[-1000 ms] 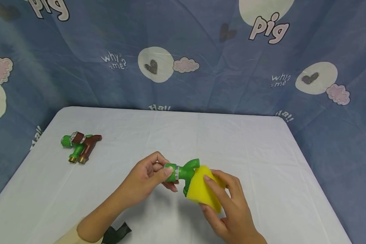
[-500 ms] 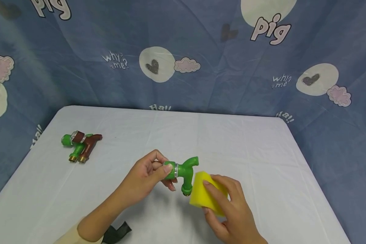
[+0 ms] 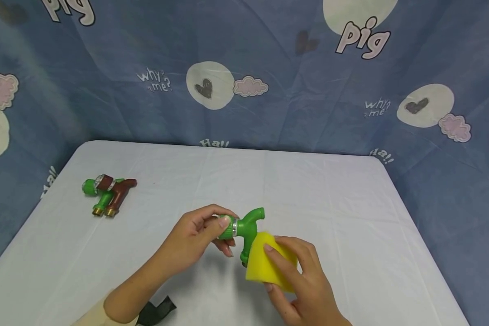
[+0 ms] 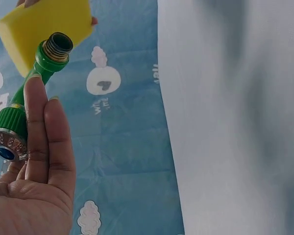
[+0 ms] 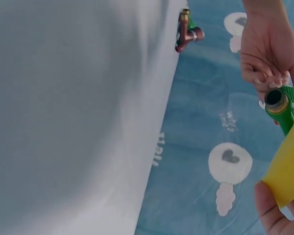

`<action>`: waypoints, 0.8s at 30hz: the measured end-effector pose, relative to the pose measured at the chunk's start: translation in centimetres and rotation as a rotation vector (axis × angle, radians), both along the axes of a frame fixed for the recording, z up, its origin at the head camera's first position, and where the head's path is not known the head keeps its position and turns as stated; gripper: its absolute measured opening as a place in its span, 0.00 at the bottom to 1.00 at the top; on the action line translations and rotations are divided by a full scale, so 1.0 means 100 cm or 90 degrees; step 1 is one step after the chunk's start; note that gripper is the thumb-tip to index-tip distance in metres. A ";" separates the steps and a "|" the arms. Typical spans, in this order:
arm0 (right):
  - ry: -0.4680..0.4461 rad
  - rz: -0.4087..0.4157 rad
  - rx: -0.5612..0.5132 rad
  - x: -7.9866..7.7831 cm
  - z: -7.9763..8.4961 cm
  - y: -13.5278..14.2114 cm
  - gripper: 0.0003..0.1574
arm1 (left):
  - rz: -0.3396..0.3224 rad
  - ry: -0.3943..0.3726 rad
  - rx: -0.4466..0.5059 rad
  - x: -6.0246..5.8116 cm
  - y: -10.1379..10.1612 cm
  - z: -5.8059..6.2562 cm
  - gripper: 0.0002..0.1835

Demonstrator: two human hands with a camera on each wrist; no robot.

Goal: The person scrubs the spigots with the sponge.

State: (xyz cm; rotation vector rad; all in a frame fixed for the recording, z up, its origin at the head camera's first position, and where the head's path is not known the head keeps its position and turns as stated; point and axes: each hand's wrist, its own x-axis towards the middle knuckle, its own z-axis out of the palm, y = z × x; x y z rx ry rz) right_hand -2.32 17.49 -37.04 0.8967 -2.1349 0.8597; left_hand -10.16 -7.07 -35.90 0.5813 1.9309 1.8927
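My left hand (image 3: pixel 199 233) pinches the ridged knob of a green faucet (image 3: pixel 248 228) between thumb and fingers, above the white table. The faucet's curved spout points up and right, its threaded brass inlet down; the left wrist view shows this open threaded end (image 4: pixel 59 45) and the knob's silver cap. My right hand (image 3: pixel 305 276) grips a yellow sponge (image 3: pixel 265 262), thumb below and fingers on top. The sponge overlaps the right side of the faucet's lower pipe in the head view. In the right wrist view the sponge (image 5: pixel 289 166) is close beside the faucet (image 5: pixel 284 110).
At the table's left lie a brown faucet (image 3: pixel 120 197) and another green faucet (image 3: pixel 102 201), crossed over each other. A black strap (image 3: pixel 156 312) lies near the left forearm at the front. A blue printed cloth (image 3: pixel 269 113) hangs behind the white-covered table (image 3: pixel 330 194).
The sponge came away from the faucet to the right, then moved back left against its lower pipe. The faucet shifted slightly up and left, and the left index finger now lies straighter along the knob.
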 end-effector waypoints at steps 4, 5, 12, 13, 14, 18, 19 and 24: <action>-0.016 0.010 0.013 0.002 -0.001 0.000 0.25 | 0.013 0.004 -0.019 -0.001 -0.002 -0.002 0.13; -0.014 0.014 0.015 0.002 -0.001 0.000 0.24 | 0.016 0.005 -0.021 -0.001 -0.002 -0.002 0.13; 0.015 0.023 0.006 0.001 0.005 0.002 0.25 | 0.022 -0.004 -0.031 0.000 -0.002 0.002 0.14; 0.020 0.024 0.004 0.001 0.006 0.001 0.25 | 0.022 -0.008 -0.030 0.000 -0.002 0.002 0.15; 0.024 0.025 0.003 0.001 0.007 0.001 0.25 | 0.021 -0.013 -0.029 0.000 -0.002 0.002 0.15; 0.027 0.037 -0.001 0.000 0.012 -0.003 0.26 | 0.013 -0.024 -0.025 -0.001 -0.001 0.002 0.15; 0.026 0.036 0.001 0.000 0.013 -0.003 0.26 | 0.010 -0.024 -0.025 -0.001 -0.001 0.002 0.14; 0.029 0.010 0.034 -0.002 0.013 -0.007 0.24 | -0.001 -0.022 -0.031 0.001 0.001 0.002 0.14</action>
